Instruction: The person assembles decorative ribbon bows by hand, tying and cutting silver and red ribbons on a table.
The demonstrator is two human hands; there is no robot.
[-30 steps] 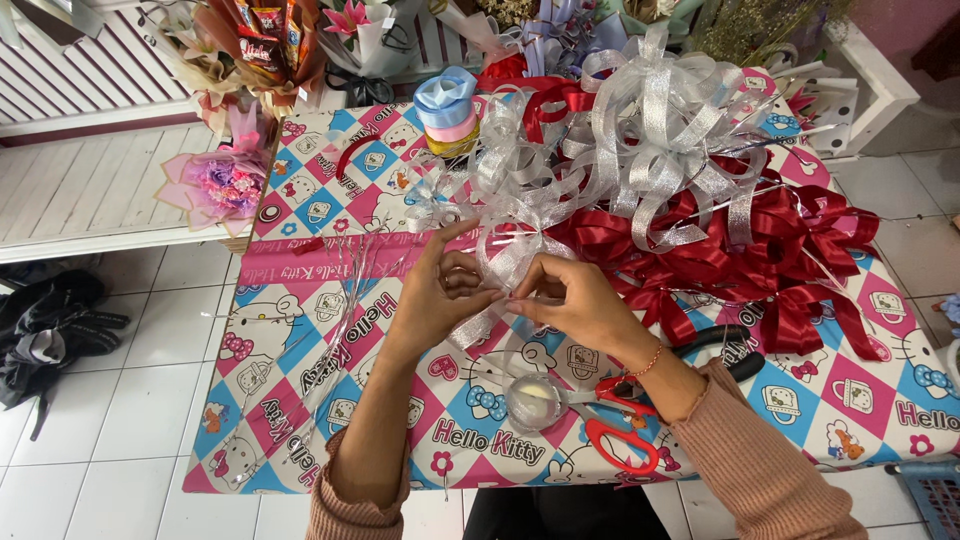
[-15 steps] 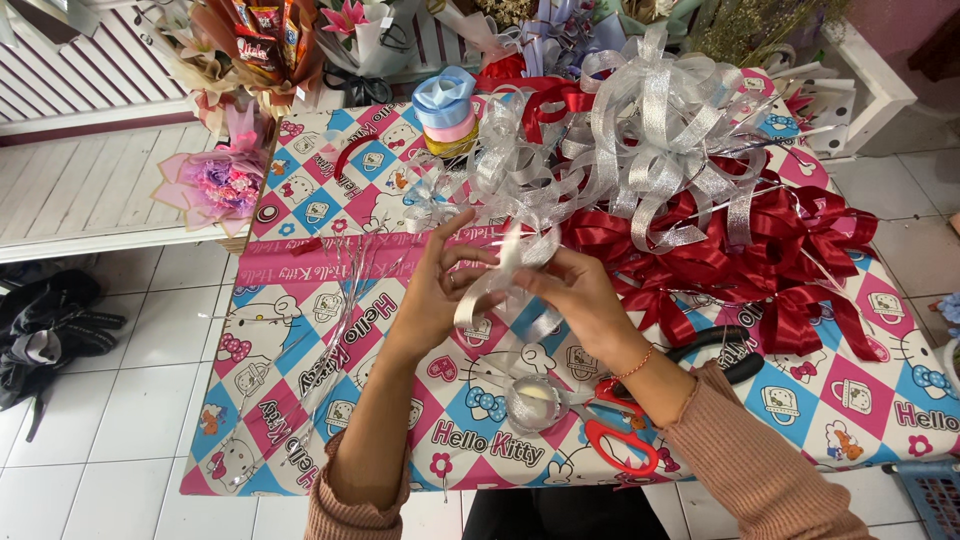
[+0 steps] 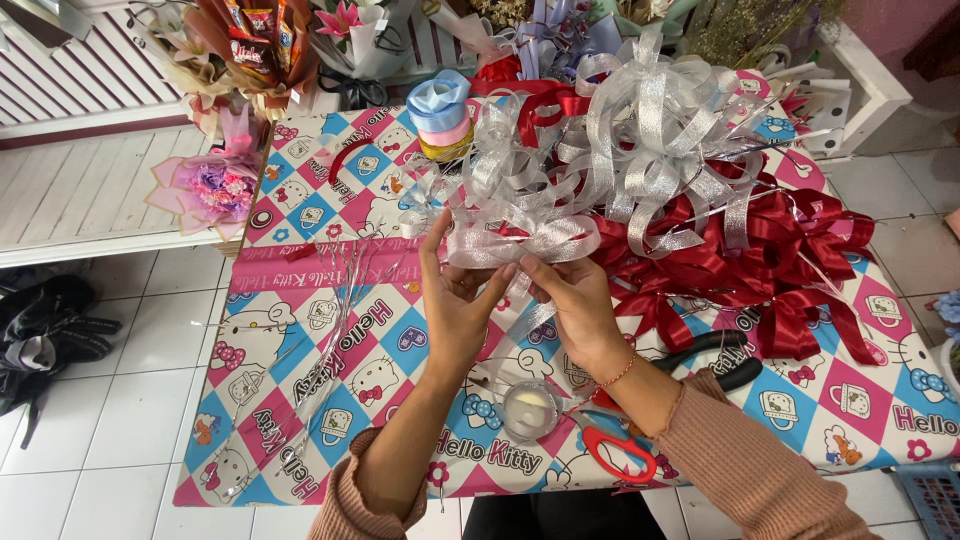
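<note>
Finished silver bows [image 3: 650, 140] are heaped at the far middle of the desk [image 3: 300, 330], with a pile of red bows [image 3: 760, 270] spread to their right; both piles lie just behind the hands. A stack of ribbon spools [image 3: 442, 115] in blue, pink and yellow stands at the far edge, left of the silver bows. Thin wires [image 3: 340, 300] are laid out left of the hands. Near the front edge, a small clear tape roll [image 3: 528, 408] is seen between the forearms, red-handled scissors [image 3: 615, 450] lie beside it, partly under the right forearm, and black-handled pliers [image 3: 715, 360] rest just beyond the right wrist.

The desk is covered with a patterned cloth of blue, pink and white diamonds. White floor tiles surround it, wrapped bouquets [image 3: 215, 185] stand at the back left, and a dark bundle [image 3: 45, 330] lies on the floor at the left.

A silver ribbon bow [image 3: 520, 240] is held above the middle of the desk. The left hand [image 3: 455, 300] is closed loosely beneath it, thumb raised against the loops. The right hand [image 3: 575, 305] pinches the bow's centre, its fingers [image 3: 535, 272] drawn together on the ribbon.
</note>
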